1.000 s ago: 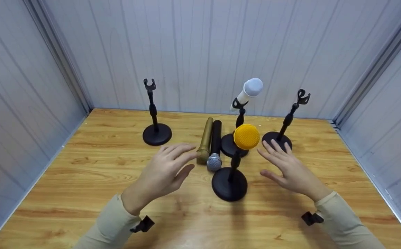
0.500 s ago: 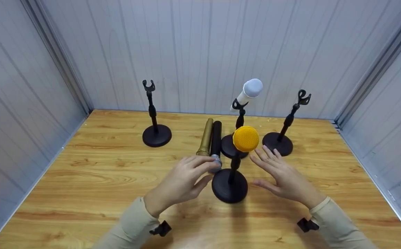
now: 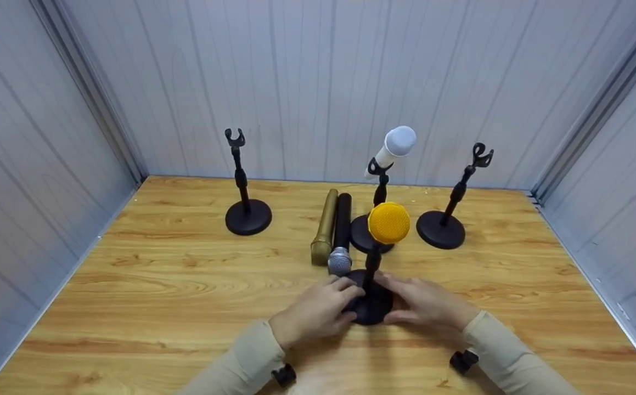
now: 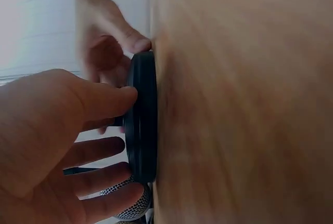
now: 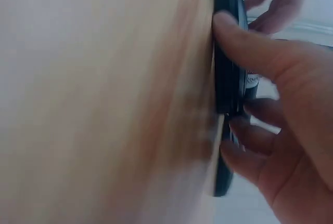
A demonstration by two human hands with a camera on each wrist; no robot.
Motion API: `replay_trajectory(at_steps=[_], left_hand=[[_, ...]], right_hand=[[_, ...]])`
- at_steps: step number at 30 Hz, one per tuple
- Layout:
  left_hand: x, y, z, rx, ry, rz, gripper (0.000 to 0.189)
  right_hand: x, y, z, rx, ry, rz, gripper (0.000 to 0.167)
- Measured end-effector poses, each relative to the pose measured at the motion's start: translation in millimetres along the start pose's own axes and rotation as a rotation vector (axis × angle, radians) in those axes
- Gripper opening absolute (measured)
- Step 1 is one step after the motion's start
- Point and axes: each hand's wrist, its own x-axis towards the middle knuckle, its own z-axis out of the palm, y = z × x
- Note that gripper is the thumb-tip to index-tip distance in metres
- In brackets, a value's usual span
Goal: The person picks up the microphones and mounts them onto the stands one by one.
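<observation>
In the head view, both hands are at the round black base of the front microphone stand [image 3: 371, 310], which holds a yellow-headed microphone [image 3: 389, 222]. My left hand [image 3: 319, 308] grips the base's left side, its thumb on the rim [image 4: 141, 115] in the left wrist view. Opposite it, my right hand [image 3: 426, 303] grips the right side, with the thumb against the edge and fingers bent round behind. The base stands flat on the table. Just behind it lie a black microphone [image 3: 343, 222] with a silver head and a gold microphone [image 3: 325, 225], side by side.
A white microphone [image 3: 400, 141] sits in another stand behind the yellow one. Two stands with bare clips stand farther back, a left stand [image 3: 248, 218] and a right stand [image 3: 441, 230]. Pale panel walls [image 3: 307, 82] enclose the wooden table [image 3: 158, 291] at the back and sides.
Both hands have come inward and down from the air to the front stand's base and now grip it from either side. The stands and microphones show no clear movement.
</observation>
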Motion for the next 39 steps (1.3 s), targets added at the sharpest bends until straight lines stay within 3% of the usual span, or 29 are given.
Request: replay_trajectory(at_steps=[6, 14, 22, 28, 31, 33, 37, 39], left_hand=[[-2.0, 2.4, 2.2, 0.064, -0.009, 0.019, 0.033], [-14.4, 8.5, -10.0, 0.140, -0.056, 0.001, 0.033], [-53.1, 0.3, -35.6, 0.099, -0.130, -0.078, 0.034], [-86.3, -19.4, -47.8, 0.071, -0.099, -0.116, 0.036], [-99.4, -32.1, -51.8, 0.084, -0.044, -0.133, 0.037], [-105.0, -42.2, -53.1, 0.092, -0.010, -0.145, 0.038], [-108.0, -65.0, -55.5, 0.059, 0.028, -0.205, 0.036], [-105.9, -77.0, -57.4, 0.048, 0.030, -0.243, 0.035]], right_hand=[[7.4, -6, -6, 0.040, -0.071, -0.012, 0.072], [26.9, -22, -8, 0.006, -0.164, -0.049, 0.067], [61.9, -54, 4, -0.056, -0.228, -0.106, 0.066], [103.7, -82, 14, -0.107, -0.257, -0.066, 0.074], [127.0, -95, 21, -0.208, -0.239, -0.051, 0.075], [140.9, -102, 26, -0.364, -0.189, -0.067, 0.069], [166.8, -111, 36, -0.727, -0.034, -0.094, 0.041], [179.9, -112, 38, -0.832, 0.014, -0.077, 0.033]])
